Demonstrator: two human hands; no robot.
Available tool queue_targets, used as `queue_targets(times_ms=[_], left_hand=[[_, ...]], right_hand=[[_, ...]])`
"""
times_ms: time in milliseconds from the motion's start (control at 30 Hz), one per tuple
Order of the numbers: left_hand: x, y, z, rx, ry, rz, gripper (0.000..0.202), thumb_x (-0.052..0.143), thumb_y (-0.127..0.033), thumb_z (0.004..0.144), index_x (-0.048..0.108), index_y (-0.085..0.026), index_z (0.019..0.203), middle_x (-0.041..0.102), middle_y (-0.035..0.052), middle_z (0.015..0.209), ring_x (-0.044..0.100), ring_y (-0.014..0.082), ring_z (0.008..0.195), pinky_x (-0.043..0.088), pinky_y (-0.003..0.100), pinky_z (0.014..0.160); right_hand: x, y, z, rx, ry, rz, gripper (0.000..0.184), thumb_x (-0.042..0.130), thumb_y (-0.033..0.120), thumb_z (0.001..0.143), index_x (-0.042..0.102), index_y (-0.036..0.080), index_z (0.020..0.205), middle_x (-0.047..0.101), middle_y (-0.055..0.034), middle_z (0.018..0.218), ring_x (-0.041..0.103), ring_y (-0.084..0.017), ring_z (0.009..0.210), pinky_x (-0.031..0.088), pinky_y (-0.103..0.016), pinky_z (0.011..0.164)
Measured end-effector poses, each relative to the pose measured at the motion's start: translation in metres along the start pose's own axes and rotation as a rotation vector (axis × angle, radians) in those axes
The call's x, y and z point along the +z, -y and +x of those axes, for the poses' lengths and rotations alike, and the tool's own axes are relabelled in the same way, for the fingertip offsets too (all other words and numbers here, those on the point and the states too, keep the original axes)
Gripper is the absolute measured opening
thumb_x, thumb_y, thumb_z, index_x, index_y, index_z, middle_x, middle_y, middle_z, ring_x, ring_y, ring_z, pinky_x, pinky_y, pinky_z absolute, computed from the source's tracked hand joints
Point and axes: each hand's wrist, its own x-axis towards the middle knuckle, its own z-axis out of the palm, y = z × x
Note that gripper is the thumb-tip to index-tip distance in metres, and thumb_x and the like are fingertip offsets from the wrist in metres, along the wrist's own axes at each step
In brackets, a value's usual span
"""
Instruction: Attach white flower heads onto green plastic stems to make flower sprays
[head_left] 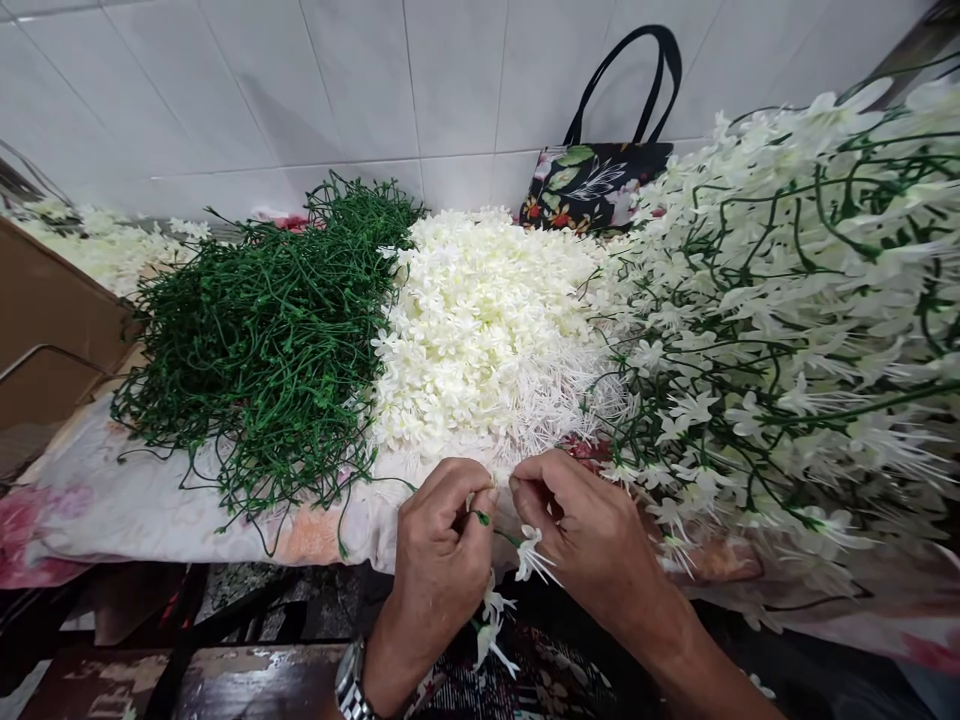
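Note:
My left hand [442, 550], a metal watch on its wrist, is closed on a green artificial flower stem [481, 517]. White blooms [531, 555] on its branches hang below and between my hands. My right hand [589, 530] is pinched close by on the right; what lies between its fingertips is too small to make out. Just beyond my hands is a heap of loose white flower heads [472, 320], with thin white stamens [555, 395] at its near right. Bare green plastic stems [255, 330] are piled to the left.
Assembled white flower sprays [810, 300] rise high on the right. A flowered cloth [165, 510] covers the table. At the left edge stands a cardboard box [56, 310]. A black floral bag [596, 185] rests against the tiled wall [360, 90].

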Motion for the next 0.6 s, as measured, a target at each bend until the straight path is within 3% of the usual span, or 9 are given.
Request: queue_targets(times_ms=[333,467,600], left_hand=[[-0.006,-0.003,-0.003,0.097,0.066,-0.034,0.019,0.047,-0.003,0.079,0.057,-0.017,0.071,0.064,0.0027,0.071,0.061,0.0119,0.066,0.049,0.02,0.059],[-0.009,-0.001,-0.009,-0.035,0.061,-0.112,0.013,0.051,-0.009,0.081,0.059,-0.018,0.083,0.063,-0.0025,0.064,0.057,0.0085,0.051,0.046,0.017,0.049],[-0.009,-0.003,-0.01,-0.189,0.008,-0.16,0.014,0.052,-0.011,0.079,0.061,-0.019,0.085,0.068,-0.0014,0.071,0.063,0.0102,0.06,0.048,0.017,0.054]], right_hand=[[-0.002,0.004,-0.002,-0.028,0.003,0.111,0.016,0.044,0.008,0.085,0.055,0.017,0.077,0.057,0.0006,0.066,0.054,-0.009,0.057,0.043,-0.02,0.054],[-0.005,0.004,-0.005,-0.028,0.031,0.181,0.014,0.045,0.008,0.086,0.053,0.017,0.079,0.055,0.001,0.067,0.052,-0.009,0.058,0.042,-0.02,0.055],[-0.006,0.004,-0.007,-0.037,0.069,0.199,0.014,0.044,0.009,0.088,0.053,0.016,0.08,0.053,0.0007,0.066,0.051,-0.009,0.059,0.041,-0.02,0.055]])
